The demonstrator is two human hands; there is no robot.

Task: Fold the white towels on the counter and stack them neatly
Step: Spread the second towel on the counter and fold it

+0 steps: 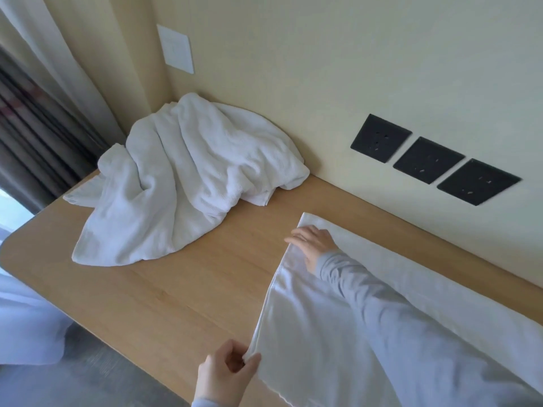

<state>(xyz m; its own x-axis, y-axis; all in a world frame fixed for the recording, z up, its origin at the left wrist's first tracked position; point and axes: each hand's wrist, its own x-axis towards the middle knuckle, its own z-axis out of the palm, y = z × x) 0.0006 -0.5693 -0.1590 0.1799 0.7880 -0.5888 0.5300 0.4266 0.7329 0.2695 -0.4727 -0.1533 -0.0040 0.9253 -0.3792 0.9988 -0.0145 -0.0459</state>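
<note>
A white towel [308, 324] lies spread flat on the right part of the wooden counter [182, 289]. My left hand [226, 374] pinches its near left corner at the counter's front edge. My right hand [314, 245] rests flat on the towel's left edge further back, fingers straight, its grey sleeve crossing the cloth. A crumpled heap of white towels [182, 183] sits in the far left corner of the counter, against the wall.
Three black wall sockets [429, 160] sit on the wall just above the counter at the right. A white wall plate [175, 49] is higher up. Curtains [38, 118] hang at the left, and white bedding [26, 318] lies beyond the counter's rounded left end.
</note>
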